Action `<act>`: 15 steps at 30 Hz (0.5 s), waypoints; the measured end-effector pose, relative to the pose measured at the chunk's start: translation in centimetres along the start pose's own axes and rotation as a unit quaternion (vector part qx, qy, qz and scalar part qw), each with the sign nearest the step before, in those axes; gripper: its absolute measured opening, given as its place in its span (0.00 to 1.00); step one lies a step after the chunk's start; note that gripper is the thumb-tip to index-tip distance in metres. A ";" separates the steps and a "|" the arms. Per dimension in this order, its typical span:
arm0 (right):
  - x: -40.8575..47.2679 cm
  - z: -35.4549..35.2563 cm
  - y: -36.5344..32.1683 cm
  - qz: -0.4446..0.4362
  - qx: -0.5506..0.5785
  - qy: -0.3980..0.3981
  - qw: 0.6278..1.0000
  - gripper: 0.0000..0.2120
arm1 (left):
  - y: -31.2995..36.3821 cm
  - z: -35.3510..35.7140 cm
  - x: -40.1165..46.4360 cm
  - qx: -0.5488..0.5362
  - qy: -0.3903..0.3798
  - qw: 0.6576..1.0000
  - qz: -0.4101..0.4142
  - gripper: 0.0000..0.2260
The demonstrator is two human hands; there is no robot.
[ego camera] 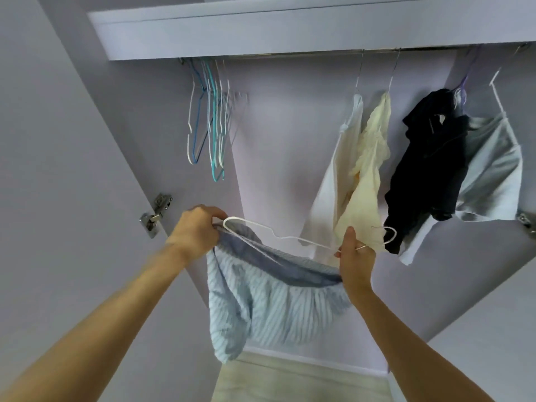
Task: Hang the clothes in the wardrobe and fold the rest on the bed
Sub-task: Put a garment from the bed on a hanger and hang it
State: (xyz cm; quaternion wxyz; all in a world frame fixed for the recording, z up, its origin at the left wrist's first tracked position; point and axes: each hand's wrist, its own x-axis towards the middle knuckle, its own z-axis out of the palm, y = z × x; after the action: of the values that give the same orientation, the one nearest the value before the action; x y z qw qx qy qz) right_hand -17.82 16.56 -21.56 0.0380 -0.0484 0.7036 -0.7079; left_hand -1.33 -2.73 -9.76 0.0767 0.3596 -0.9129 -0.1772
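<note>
A striped blue garment (pixel 269 303) is held up in front of the open wardrobe (pixel 290 36), below the rail (pixel 304 55), with a white hanger (pixel 278 236) lying nearly flat across its top opening. The left hand (pixel 195 230) is closed on one end of the hanger together with the garment's edge, fingers (pixel 203 211) curled round both. This hold is judged to keep the cloth from sliding off that shoulder. The right hand (pixel 355 256) grips the hanger near its neck, and seemingly the cloth's other edge, thumb raised, so that the hook (pixel 388 235) points away to the right. The hanger is judged to be partly threaded into the garment, not yet seated; hanging remains to be done.

On the rail to the right, four garments are already hung: a white one (pixel 333 181), a cream one (pixel 365 181), a dark one (pixel 426 158) and a pale grey one (pixel 493 169). A bunch of spare hangers (pixel 210 123) is kept at the left end, leaving a free gap in the middle, judged the likely spot for this garment. The bed cannot be seen.
</note>
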 end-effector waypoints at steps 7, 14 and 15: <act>2.0 0.5 -4.0 -0.256 -0.159 -0.042 0.953 0.27 | -2.8 2.4 0.1 -0.143 -0.019 0.975 -0.168 0.05; 2.7 0.7 -4.4 -0.369 -0.442 -0.120 0.809 0.28 | -0.3 1.9 1.1 0.031 -0.050 0.998 -0.015 0.08; 2.9 1.1 -4.5 -0.355 -0.462 -0.133 0.802 0.26 | 0.2 1.6 1.3 -0.002 -0.056 0.998 -0.007 0.07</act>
State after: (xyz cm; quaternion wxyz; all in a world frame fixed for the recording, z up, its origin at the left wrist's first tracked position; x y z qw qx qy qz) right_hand -20.47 15.16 -17.01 -0.1496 -0.4006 0.8687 -0.2500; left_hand -2.86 -3.06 -11.14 0.0252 0.3550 -0.9130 -0.1994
